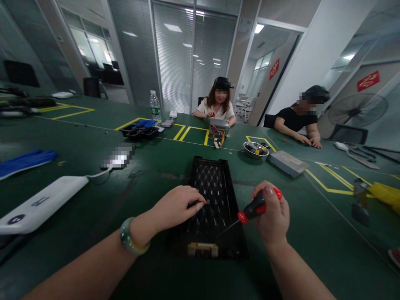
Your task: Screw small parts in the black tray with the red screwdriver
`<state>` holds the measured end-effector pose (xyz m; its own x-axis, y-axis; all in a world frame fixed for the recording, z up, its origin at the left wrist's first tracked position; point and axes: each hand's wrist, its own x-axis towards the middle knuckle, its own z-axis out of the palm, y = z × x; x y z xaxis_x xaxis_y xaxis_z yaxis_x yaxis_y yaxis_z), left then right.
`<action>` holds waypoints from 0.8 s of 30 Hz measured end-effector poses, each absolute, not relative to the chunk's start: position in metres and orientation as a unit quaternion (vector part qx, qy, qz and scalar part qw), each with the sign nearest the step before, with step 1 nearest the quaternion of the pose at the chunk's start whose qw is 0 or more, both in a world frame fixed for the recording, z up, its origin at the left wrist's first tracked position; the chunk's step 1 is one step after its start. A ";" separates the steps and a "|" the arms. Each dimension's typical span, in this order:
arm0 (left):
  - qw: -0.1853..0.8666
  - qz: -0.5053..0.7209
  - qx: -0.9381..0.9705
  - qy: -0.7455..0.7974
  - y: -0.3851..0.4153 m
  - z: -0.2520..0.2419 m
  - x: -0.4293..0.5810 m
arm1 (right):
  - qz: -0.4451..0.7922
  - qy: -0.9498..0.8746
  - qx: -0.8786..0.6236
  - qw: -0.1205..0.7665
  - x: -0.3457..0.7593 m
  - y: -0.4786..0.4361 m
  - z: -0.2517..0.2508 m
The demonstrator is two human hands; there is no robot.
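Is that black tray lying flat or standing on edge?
Flat: the black tray lies on the green table, patterned face up, under the left hand.

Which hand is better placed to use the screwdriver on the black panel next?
Probably the right hand: it grips the screwdriver, which points toward the black panel. The left hand reaches over the panel too, but shows no tool.
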<state>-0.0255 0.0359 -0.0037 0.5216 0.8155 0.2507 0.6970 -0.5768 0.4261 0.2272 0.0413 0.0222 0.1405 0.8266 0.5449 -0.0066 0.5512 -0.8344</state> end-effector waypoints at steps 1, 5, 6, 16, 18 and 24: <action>0.137 0.215 0.861 0.439 0.036 -0.004 -0.026 | 0.302 -0.583 -0.353 0.666 0.227 0.040 0.022; 0.140 0.224 0.860 0.436 0.036 -0.004 -0.026 | 0.280 -0.582 -0.341 0.683 0.230 0.040 0.023; 0.143 0.229 0.859 0.435 0.036 -0.004 -0.026 | 0.281 -0.575 -0.339 0.690 0.232 0.040 0.024; 0.356 0.191 0.829 0.386 0.026 0.013 -0.030 | 0.376 -0.418 -0.341 0.753 0.222 0.041 0.026; 0.397 0.164 0.819 0.380 0.025 0.015 -0.033 | 0.389 -0.413 -0.354 0.743 0.217 0.039 0.022; 0.384 0.105 0.840 0.369 0.026 0.016 -0.039 | 0.383 -0.421 -0.373 0.733 0.210 0.038 0.013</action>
